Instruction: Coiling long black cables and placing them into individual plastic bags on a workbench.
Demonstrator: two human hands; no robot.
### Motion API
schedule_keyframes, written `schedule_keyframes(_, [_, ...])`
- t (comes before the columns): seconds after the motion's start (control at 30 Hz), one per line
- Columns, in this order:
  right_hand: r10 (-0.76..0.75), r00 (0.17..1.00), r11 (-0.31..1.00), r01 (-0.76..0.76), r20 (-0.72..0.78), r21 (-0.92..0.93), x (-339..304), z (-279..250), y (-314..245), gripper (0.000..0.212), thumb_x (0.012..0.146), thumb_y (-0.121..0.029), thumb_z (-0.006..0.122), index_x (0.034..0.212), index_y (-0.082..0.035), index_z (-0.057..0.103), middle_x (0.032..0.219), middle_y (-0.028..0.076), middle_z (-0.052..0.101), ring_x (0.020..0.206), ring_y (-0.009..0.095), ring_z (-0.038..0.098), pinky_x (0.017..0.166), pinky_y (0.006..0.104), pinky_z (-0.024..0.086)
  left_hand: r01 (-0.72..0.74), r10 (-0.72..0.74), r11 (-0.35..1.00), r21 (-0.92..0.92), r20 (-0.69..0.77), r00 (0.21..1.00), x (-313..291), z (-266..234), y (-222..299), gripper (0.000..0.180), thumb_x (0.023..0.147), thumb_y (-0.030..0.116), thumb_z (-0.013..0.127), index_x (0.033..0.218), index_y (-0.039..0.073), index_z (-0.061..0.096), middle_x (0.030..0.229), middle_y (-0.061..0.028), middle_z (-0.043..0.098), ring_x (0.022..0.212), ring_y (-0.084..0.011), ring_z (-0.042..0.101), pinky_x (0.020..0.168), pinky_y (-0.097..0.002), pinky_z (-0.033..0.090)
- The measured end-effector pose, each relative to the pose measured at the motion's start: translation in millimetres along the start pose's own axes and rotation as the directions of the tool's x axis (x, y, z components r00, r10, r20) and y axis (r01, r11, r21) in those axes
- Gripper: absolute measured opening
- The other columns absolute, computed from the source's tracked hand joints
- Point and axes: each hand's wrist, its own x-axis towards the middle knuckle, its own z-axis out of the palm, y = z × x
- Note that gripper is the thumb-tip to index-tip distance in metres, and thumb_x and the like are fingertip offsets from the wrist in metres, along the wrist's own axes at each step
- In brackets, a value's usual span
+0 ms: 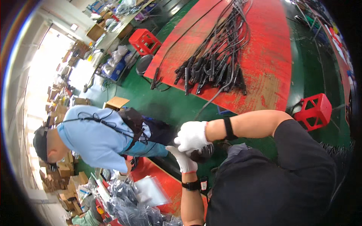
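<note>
Hands [193,136] close together; gloves [185,162] plain white

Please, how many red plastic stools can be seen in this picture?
2. One red stool is at upper left, near the large red surface; another red stool is at right. Others may be hidden.

Green floor [166,105], red stools [140,36] (two), pale wall [68,15].

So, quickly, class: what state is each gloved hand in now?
Left hand: open or closed, it cannot be told.
Right hand: loosely curled; whether it holds anything cannot be told.
</note>
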Motion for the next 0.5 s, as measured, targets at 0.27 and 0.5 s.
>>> schedule_keyframes(0.27, [-0.009, 0.998, 0.914, -0.017, 0.064, 0.404, -21, 34, 47, 0.029, 0.101, -0.047, 0.06, 0.119, -0.026, 0.07, 0.092, 0.008, 0.07, 0.085, 0.034, 0.07, 0.067, 0.0462, 0.054, 0.139, -0.2, 0.952, 0.274, 0.212, 0.957, -84, -52, 44, 0.014, 0.095, 0.012, 0.064, 0.096, -0.001, 0.061, 0.056, -0.0009, 0.043, 0.046, -0.0155, 0.04, 0.059, -0.0362, 0.043])
schedule_keyframes(0.5, [0.442, 0.891, 0.896, -0.445, 0.101, -0.001, -121, 48, 83, 0.028, 0.098, -0.028, 0.068, 0.124, -0.021, 0.074, 0.083, 0.016, 0.069, 0.075, 0.036, 0.069, 0.065, 0.0457, 0.054, -0.339, 0.281, 0.919, -0.202, -0.268, 0.922, -248, -248, 79, 0.038, 0.099, 0.048, 0.061, 0.092, 0.01, 0.061, 0.051, 0.0099, 0.029, 0.043, -0.01, 0.026, 0.052, -0.0322, 0.031])
